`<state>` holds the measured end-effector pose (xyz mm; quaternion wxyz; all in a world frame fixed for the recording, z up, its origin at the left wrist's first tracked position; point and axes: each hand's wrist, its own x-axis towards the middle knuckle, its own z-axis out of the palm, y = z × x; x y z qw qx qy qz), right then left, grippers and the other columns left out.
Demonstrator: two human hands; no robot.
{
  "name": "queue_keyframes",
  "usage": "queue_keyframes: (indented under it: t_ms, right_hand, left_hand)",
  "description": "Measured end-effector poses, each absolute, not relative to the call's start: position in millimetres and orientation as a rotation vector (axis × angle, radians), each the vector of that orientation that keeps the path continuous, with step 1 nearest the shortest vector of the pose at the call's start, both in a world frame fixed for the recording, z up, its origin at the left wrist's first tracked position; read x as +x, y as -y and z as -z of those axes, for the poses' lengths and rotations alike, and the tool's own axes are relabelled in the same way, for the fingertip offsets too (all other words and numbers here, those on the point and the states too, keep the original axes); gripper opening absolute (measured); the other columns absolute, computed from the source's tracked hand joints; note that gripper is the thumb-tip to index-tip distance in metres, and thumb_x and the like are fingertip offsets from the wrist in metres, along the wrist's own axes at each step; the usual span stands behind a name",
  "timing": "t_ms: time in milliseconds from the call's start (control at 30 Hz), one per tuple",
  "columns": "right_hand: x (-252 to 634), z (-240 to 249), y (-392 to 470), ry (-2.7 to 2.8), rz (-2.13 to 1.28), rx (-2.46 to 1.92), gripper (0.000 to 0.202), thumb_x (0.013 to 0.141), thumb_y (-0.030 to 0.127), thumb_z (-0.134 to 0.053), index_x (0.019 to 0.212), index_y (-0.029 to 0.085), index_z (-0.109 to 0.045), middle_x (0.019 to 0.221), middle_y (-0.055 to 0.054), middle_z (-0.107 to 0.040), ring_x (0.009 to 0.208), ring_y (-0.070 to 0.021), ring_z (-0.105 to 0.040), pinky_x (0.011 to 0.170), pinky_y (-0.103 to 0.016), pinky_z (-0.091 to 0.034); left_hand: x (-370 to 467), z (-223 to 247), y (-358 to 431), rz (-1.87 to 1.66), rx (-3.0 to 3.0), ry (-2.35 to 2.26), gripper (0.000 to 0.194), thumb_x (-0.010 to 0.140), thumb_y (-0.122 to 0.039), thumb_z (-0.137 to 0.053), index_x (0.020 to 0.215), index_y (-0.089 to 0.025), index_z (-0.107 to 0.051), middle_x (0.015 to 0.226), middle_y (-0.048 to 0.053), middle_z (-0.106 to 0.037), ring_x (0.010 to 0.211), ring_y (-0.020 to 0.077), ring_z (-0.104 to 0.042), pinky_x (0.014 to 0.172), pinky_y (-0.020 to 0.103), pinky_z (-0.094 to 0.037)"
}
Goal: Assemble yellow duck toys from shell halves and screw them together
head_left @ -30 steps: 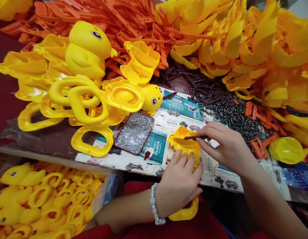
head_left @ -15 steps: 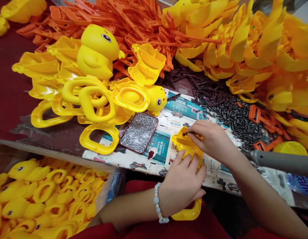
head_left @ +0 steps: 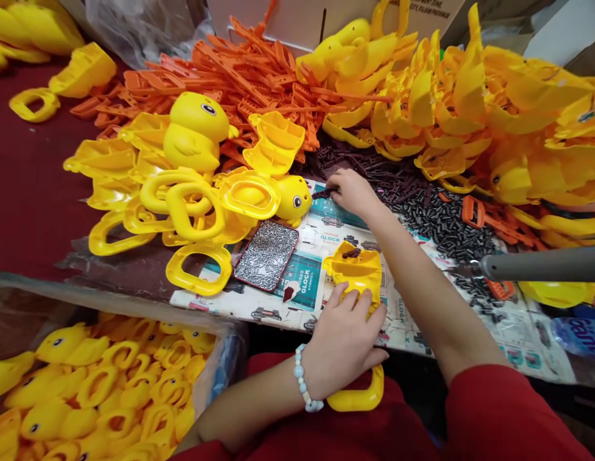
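Observation:
My left hand (head_left: 348, 336), wearing a beaded bracelet, lies over a yellow duck-shaped plastic shell half (head_left: 369, 269) and grips it against the table edge. The shell's hollow inside faces up, and its loop handle (head_left: 359, 398) shows below my wrist. Inside the shell sits a small dark brown part (head_left: 351, 253). Farther forward, my right hand (head_left: 352, 192) has its fingertips pinched on a dark brown plastic strip (head_left: 321, 193) at the near edge of a pile of like strips (head_left: 355, 157). The fingers partly hide that strip.
A red-rimmed tray of small silvery pieces (head_left: 266, 255) lies left of the shell. Black pins (head_left: 436, 221), orange parts (head_left: 220, 83) and yellow shells (head_left: 446, 96) are heaped around. A grey tool (head_left: 542, 264) juts in from the right. A box of yellow pieces (head_left: 100, 384) stands lower left.
My right hand has left the shell and reached forward to the dark brown strips. A dark brown part now lies in the shell. My left hand keeps its hold; the view has tilted up slightly.

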<state>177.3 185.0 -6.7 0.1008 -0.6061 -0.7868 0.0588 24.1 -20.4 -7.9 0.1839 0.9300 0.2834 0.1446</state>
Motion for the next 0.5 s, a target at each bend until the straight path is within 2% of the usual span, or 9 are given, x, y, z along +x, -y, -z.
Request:
queue_keyframes:
  t_ms: [67,233,300,367,500]
  right_hand:
    - [189.3,6.9,-176.3,2.299,-0.193,-1.74,0.016,0.077,0.008,-0.057,0.09,0.011,-0.064,0.092,-0.006,-0.057,0.087,-0.0186,-0.051,0.075,-0.024,-0.037]
    - [223.1,-24.1,-92.2,2.095,-0.123,-1.645,0.023,0.086,0.013,-0.044,0.105,0.01,-0.057,0.081,-0.002,-0.056,0.065,-0.0106,-0.05,0.062,-0.019,-0.035]
    - [229.5,-35.7,-57.9,2.1,-0.151,-1.541,0.012,0.09,0.02,-0.048,0.093,0.013,-0.057,0.08,-0.001,-0.056,0.065,-0.0091,-0.051,0.061,-0.017,-0.036]
    - [230.3,-39.4,-34.9,2.17,-0.232,-1.418,0.012,0.093,0.022,-0.051,0.087,0.014,-0.057,0.08,0.0,-0.056,0.065,-0.0077,-0.05,0.061,-0.017,-0.037]
    - [223.6,-24.5,-24.1,2.299,-0.266,-1.353,0.018,0.098,0.022,-0.046,0.089,0.013,-0.058,0.083,-0.001,-0.057,0.072,-0.0097,-0.052,0.067,-0.02,-0.039]
  left_hand:
    - [24.1,7.4,20.2,-0.409,2.619,-0.796,0.061,0.073,-0.052,-0.071,0.12,-0.016,-0.053,0.122,0.012,-0.059,0.109,0.0276,-0.056,0.106,0.047,-0.034]
    - [24.9,7.7,19.8,-0.415,2.614,-0.791,0.061,0.072,-0.051,-0.072,0.119,-0.016,-0.054,0.122,0.012,-0.059,0.109,0.0276,-0.056,0.106,0.046,-0.034]
    - [25.3,8.2,20.0,-0.415,2.622,-0.791,0.062,0.073,-0.051,-0.071,0.12,-0.015,-0.053,0.122,0.013,-0.058,0.11,0.0281,-0.056,0.106,0.046,-0.034]
    - [25.4,8.7,20.5,-0.411,2.629,-0.789,0.062,0.074,-0.051,-0.07,0.121,-0.015,-0.053,0.124,0.014,-0.057,0.111,0.0288,-0.055,0.106,0.047,-0.034]
    - [24.7,8.9,19.6,-0.402,2.633,-0.8,0.062,0.074,-0.051,-0.07,0.121,-0.015,-0.053,0.126,0.015,-0.057,0.112,0.0301,-0.056,0.105,0.048,-0.035]
